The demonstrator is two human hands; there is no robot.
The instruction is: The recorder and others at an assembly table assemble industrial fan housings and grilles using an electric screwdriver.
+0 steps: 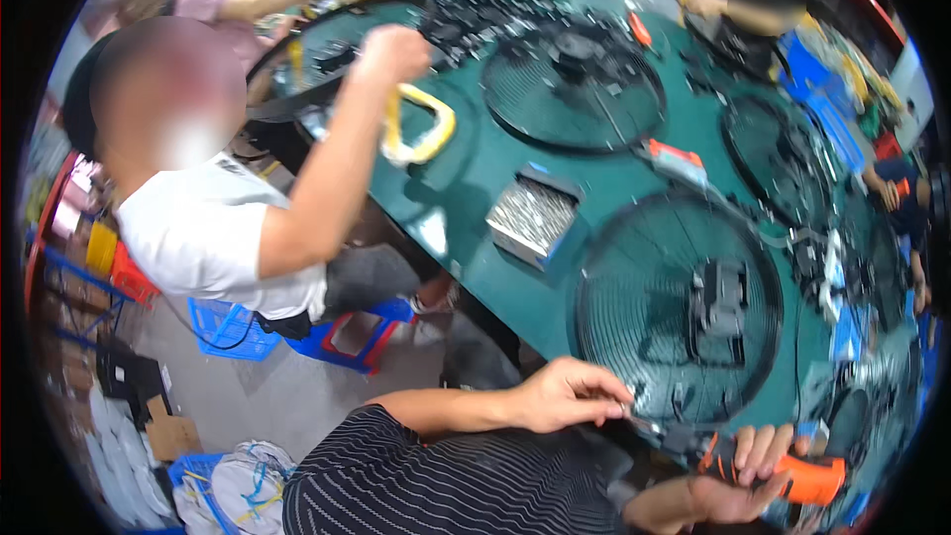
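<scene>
Green table (466, 178) carries a black fan grille (679, 307) at its near edge. Left hand (565, 394) pinches a small part against the grille's rim; right hand (738, 481) clamps an orange-black screwdriver (792, 476) just beside. Screw box (533, 218) sits near.

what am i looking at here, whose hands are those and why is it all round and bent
This is one picture from a fisheye camera worn on a person's head, looking down, so straight edges bend. The two arms entering at the bottom are the wearer's own. The left hand pinches something small at the rim of a round black wire fan guard lying on a green table. The right hand grips an orange and black power screwdriver. A box of screws sits nearby. Other workers share the table.
</scene>
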